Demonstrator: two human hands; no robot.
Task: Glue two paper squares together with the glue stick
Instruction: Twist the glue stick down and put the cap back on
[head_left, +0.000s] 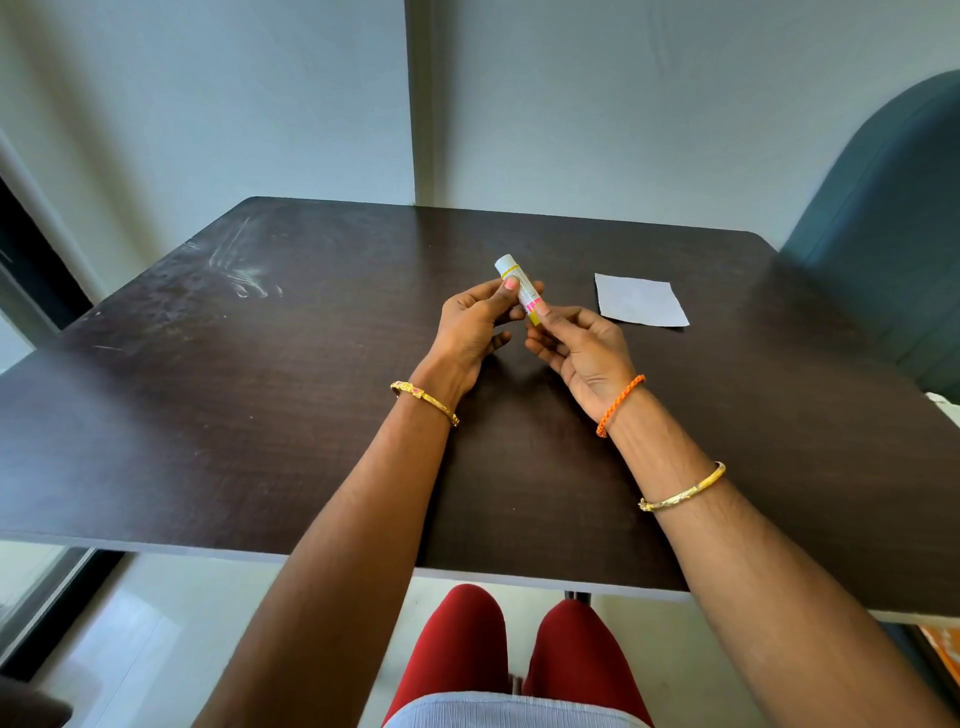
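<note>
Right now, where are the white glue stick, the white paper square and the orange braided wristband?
white glue stick (511, 274): head view, its upper white barrel.
white paper square (640, 300): head view, its middle.
orange braided wristband (618, 406): head view, the braid's middle.

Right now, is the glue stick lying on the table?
No, the glue stick is held up off the table between the left hand and the right hand.

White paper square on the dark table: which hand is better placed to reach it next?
Probably the right hand: the white paper square lies on its side, while the left hand sits farther off, holding the white glue stick.
</note>
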